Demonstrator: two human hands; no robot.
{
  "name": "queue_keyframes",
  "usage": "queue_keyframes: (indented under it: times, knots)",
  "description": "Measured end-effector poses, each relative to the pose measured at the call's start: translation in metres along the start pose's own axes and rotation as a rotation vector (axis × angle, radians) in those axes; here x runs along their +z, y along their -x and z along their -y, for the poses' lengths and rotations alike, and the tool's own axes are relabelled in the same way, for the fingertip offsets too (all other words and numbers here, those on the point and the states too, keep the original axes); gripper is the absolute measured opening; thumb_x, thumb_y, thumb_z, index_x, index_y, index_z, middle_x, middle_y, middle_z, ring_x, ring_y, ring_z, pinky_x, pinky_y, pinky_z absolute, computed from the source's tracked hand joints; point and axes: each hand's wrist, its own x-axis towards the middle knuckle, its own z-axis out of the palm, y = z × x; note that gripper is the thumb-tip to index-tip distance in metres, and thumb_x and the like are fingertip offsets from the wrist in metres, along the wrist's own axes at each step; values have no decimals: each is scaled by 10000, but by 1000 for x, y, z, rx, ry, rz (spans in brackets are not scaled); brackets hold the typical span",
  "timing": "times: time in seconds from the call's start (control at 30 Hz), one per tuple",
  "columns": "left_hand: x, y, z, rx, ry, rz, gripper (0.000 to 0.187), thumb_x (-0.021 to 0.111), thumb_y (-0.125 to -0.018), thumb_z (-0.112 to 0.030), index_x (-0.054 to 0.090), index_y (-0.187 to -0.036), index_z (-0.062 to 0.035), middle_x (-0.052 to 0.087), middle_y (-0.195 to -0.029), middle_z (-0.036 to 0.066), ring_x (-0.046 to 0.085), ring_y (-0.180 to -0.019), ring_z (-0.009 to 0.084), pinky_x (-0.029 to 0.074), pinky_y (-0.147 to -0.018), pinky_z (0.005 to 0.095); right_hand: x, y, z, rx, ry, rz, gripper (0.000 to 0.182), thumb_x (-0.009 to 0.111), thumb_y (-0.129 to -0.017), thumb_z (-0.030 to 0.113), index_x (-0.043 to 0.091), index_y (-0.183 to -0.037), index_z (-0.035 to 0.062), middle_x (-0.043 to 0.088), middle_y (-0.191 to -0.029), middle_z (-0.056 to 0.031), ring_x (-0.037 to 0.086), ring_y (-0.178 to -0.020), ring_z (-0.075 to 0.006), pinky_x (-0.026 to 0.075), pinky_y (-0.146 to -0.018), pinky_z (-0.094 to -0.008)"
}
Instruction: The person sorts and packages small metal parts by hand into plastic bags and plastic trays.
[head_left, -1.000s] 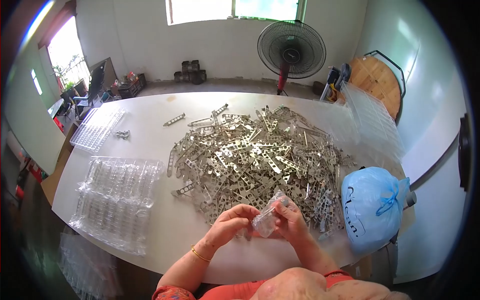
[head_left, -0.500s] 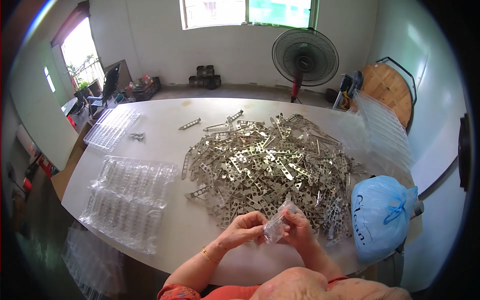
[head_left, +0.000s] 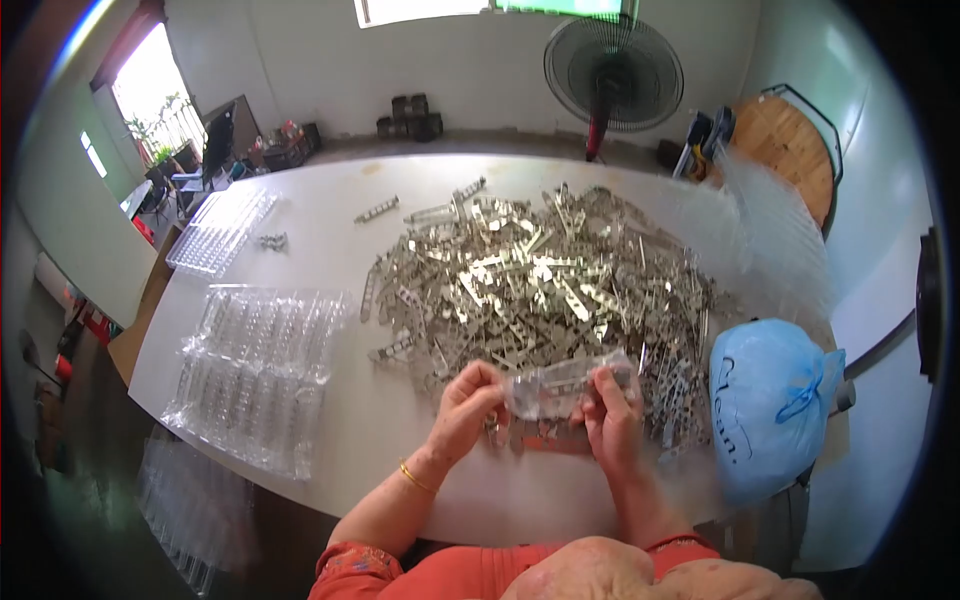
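Observation:
A small clear plastic bag (head_left: pixel 552 391) is stretched between my two hands, above the near edge of a heap of flat metal parts with holes (head_left: pixel 520 290). My left hand (head_left: pixel 470 408) pinches the bag's left end. At its right end, the thumb and fingers of my right hand (head_left: pixel 608 415) are closed on the plastic. Whether anything lies inside the bag cannot be made out through the glare. Below the bag, between my hands, a reddish patch shows, too blurred to name.
Clear plastic trays lie stacked on the left (head_left: pixel 255 385), with another tray (head_left: pixel 222 232) farther back. A tied blue bag (head_left: pixel 770 410) stands at the right, near more clear trays (head_left: pixel 775 235). A few small metal pieces (head_left: pixel 272 242) lie apart. A fan (head_left: pixel 613 75) stands behind the table (head_left: pixel 330 190).
The plastic bag, crumpled before, is now pulled out lengthwise. My hands have moved apart and slightly up in view. The camera has tipped down a little.

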Motion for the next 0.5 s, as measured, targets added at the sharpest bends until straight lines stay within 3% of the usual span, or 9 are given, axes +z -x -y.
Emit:
queue_keyframes:
  times: [0.07, 0.1, 0.13, 0.23, 0.3, 0.4, 0.5]
  knots:
    - [7, -3, -7, 21, 23, -22, 130, 508, -993, -97, 537, -1099, -27, 640, -1013, 69, 639, -802, 119, 545, -672, 254, 0, 2, 1, -123, 88, 143, 100, 612, -1008, 147, 553, -1058, 84, 582, -751, -16, 574, -580, -96, 506, -474, -281]
    - [7, -4, -9, 42, -49, -41, 249, 477, -977, -148, 508, -1187, -19, 633, -1114, 116, 664, -806, 166, 563, -692, 307, 0, 2, -1, -146, 110, 146, 113, 610, -1010, 151, 545, -1072, 83, 581, -752, -18, 576, -579, -97, 506, -477, -275]
    - [6, -3, -10, 26, 21, 26, 305, 515, -1015, -198, 471, -1260, -21, 584, -1227, 125, 661, -884, 137, 557, -727, 279, -1, 0, -4, -171, 134, 148, 126, 608, -1012, 155, 537, -1086, 82, 580, -752, -21, 578, -578, -98, 506, -480, -270]
    - [18, -1, -11, 30, -98, 16, 325, 582, -1008, -211, 486, -1255, -24, 624, -1148, 96, 660, -878, 119, 549, -717, 258, -3, -2, -9, -172, 175, 185, 123, 605, -1014, 151, 533, -1086, 82, 584, -776, -28, 593, -578, -109, 527, -496, -277]
    - [22, 1, -11, -13, -387, 63, 314, 634, -987, -164, 511, -1224, 2, 650, -1069, 82, 664, -848, 121, 567, -719, 275, -5, -2, -9, -159, 190, 194, 126, 605, -1014, 150, 531, -1087, 78, 588, -789, -33, 598, -585, -112, 541, -506, -289]
    - [25, 1, -8, -53, -333, 51, 272, 684, -965, -101, 538, -1170, 3, 664, -987, 59, 671, -794, 117, 563, -693, 252, -3, -3, -8, -134, 153, 195, 132, 605, -1017, 156, 530, -1080, 67, 592, -803, -43, 615, -606, -123, 556, -519, -310]
    - [32, 1, -10, 39, -379, 11, 146, 657, -982, -91, 550, -1027, -1, 654, -881, 42, 674, -756, 119, 576, -693, 256, -12, -10, -12, -38, 96, 308, 151, 622, -1014, 172, 549, -1072, 53, 599, -829, -43, 636, -635, -134, 551, -516, -300]
